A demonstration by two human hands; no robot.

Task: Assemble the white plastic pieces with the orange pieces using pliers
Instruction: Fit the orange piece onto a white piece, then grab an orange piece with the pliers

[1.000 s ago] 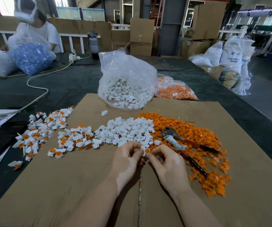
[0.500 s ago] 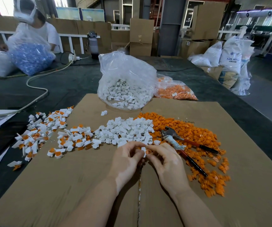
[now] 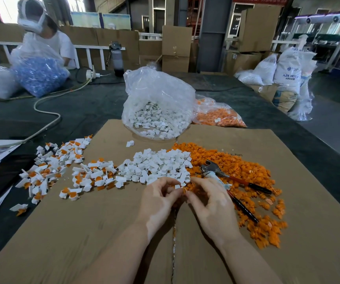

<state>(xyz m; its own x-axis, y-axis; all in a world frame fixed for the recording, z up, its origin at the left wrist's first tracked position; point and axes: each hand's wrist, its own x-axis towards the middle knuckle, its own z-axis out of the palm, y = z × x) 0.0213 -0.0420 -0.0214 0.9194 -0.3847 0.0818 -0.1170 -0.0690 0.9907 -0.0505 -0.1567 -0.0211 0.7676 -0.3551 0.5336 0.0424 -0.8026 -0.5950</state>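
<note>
Both hands barely shifted since a sec ago, still meeting over the cardboard [image 3: 83, 232]. Left hand [image 3: 159, 198] fingers pinch a white piece [image 3: 177, 186]; right hand [image 3: 210, 198] fingers curl in at it w/ something orange, can't tell exactly. Step: mating by hand, I reckon. Pliers [image 3: 226, 177] lie untouched on the orange pile [image 3: 236, 167] just right; next probably grab them & squeeze.

Left hand [image 3: 161, 198] and right hand [image 3: 212, 198] pinch one white piece [image 3: 177, 186] together over cardboard [image 3: 83, 232]; pliers [image 3: 229, 186] lie on the orange pile [image 3: 236, 167] (untouched).
</note>
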